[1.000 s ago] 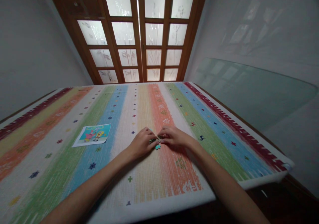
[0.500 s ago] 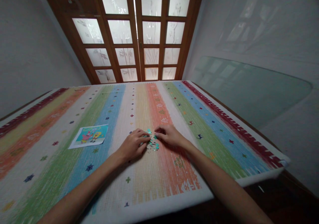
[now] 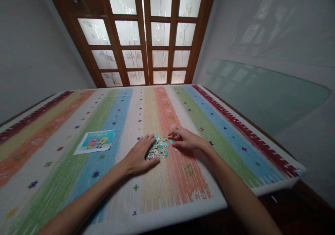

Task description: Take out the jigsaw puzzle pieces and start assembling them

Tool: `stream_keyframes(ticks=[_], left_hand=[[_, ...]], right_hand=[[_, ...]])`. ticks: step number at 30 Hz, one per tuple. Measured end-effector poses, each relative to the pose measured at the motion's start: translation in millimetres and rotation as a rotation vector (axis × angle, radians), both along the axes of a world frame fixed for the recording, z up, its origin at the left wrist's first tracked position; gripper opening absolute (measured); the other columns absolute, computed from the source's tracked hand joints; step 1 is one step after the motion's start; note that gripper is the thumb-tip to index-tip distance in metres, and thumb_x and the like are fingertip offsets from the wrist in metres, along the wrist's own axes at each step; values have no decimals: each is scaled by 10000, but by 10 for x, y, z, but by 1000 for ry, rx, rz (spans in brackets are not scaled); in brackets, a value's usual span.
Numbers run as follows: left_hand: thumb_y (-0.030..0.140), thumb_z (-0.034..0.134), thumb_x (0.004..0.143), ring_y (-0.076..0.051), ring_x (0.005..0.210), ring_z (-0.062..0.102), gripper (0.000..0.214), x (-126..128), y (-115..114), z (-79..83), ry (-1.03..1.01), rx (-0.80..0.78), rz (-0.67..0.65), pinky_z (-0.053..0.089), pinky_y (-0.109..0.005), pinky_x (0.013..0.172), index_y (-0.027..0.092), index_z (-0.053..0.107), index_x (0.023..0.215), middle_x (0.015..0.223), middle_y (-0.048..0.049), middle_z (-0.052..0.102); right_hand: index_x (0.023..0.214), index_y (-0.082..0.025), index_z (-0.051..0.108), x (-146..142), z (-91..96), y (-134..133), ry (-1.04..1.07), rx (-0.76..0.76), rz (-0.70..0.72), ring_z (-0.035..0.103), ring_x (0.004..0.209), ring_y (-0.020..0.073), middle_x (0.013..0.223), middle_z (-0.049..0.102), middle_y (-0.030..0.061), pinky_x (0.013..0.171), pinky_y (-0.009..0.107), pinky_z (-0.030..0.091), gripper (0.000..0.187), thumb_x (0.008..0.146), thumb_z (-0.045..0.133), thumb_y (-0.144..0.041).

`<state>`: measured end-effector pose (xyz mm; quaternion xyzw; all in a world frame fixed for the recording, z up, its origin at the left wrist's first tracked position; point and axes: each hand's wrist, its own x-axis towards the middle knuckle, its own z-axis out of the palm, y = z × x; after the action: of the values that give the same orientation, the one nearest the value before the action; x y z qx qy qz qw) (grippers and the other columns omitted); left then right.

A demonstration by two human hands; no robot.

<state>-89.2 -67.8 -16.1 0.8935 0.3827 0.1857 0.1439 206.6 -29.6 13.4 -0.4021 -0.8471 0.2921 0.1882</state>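
Note:
A small heap of teal and pale jigsaw pieces (image 3: 159, 148) lies on the striped cloth between my two hands. My left hand (image 3: 140, 154) rests flat on the cloth, fingers stretched out, touching the heap's left side. My right hand (image 3: 184, 139) lies just right of the heap with fingers loosely extended towards it, holding nothing that I can see. A printed cartoon picture card (image 3: 95, 141) lies flat to the left, well apart from both hands.
The colourful striped cloth (image 3: 78, 179) covers the table, its front edge close to me. A glass pane (image 3: 261, 92) leans against the right wall. Wooden doors with frosted panes (image 3: 146, 36) stand behind the table.
Both hands were cupped together over the pieces; they have drawn apart and flattened, uncovering the spread heap. The card has not moved.

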Motion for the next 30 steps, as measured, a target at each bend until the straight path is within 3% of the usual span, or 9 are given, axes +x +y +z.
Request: stream_keyframes(ticks=[4,7,10,14,18,21,26,30], left_hand=[[466,612,966,-370,1520,301,685,71,-7,-83,-37,12,-26,277,-616,1228,188,378,1547,1625,-161,376],[415,592,995,-348,1523,305,629,118,2,-117,-104,35,-30,291,-605,1225,188,366,1537,1607,-171,402],[380,597,1006,-332,1519,317,481,128,1,-108,-172,79,-53,333,-602,1204,216,473,1440,1588,-156,430],[314,612,1006,-332,1467,396,232,113,-12,-83,-226,145,-82,388,-617,1155,231,632,1221,1512,-137,514],[275,627,997,-327,1388,479,117,133,-32,-64,-266,189,-111,426,-618,1114,224,686,1085,1405,-127,599],[252,630,991,-309,1327,526,75,163,-45,-45,-303,184,-121,461,-592,1081,219,689,1023,1331,-118,638],[187,595,997,-280,1268,560,122,168,-45,-10,-347,195,-153,500,-541,1034,228,698,1046,1283,-110,657],[164,602,973,-284,1257,564,166,117,-59,55,-316,247,-167,500,-535,1028,251,728,1039,1273,-91,669]], right_hand=[[951,-174,699,66,53,5,-136,-78,149,580,755,156,845,652,20,673,266,471,242,774,853,-232],[867,-166,682,22,46,-8,-172,-82,138,549,696,140,782,638,4,632,252,439,183,761,831,-155],[840,-158,669,-57,20,-30,-107,-135,107,542,640,122,737,634,-8,596,235,420,115,801,759,-98],[865,-164,698,-184,-32,-56,48,51,4,598,728,144,813,681,26,678,259,457,91,852,681,-76],[871,-176,740,-254,-77,-73,24,191,67,626,866,178,904,702,59,836,320,479,239,814,606,14],[911,-171,755,-252,-64,-97,6,207,64,612,892,188,927,676,65,865,331,476,255,793,618,9],[953,-182,768,-265,21,-160,-51,117,115,579,814,176,905,615,47,787,310,468,101,862,724,-177],[925,-183,745,-299,55,-180,-76,52,121,571,807,164,910,613,40,763,288,454,53,884,718,-162]])
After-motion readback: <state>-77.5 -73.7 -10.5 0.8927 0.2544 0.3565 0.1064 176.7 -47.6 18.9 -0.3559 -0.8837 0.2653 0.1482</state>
